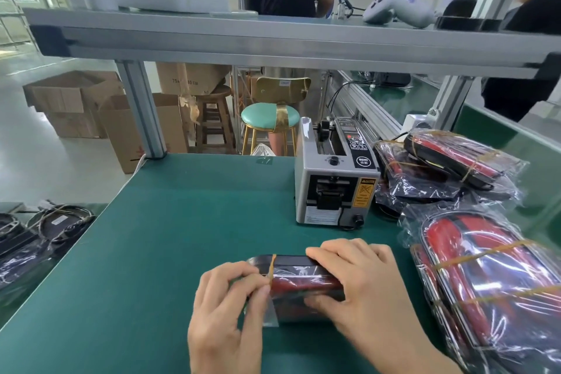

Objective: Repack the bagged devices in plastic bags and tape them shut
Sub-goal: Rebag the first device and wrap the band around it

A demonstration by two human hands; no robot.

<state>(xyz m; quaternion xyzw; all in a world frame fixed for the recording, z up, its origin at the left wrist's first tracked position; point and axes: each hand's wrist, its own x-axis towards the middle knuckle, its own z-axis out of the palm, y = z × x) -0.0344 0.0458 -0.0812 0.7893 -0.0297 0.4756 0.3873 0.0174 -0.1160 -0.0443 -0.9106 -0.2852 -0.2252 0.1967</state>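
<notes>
Both our hands grip one bagged device (299, 284) lying lengthwise left to right, just in front of the tape dispenser (334, 179). Our left hand (226, 310) pinches its rubber band (271, 267); our right hand (361, 285) curls over its right end.

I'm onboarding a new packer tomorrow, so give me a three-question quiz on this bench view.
1. True or false: both hands are on the bagged device at the near edge of the green mat.
2. Which hand pinches the rubber band around it? A) left hand B) right hand
3. Fill in: the tape dispenser stands to the ____ of the pile of bagged devices.

Key: 1 true; 2 A; 3 left
</notes>
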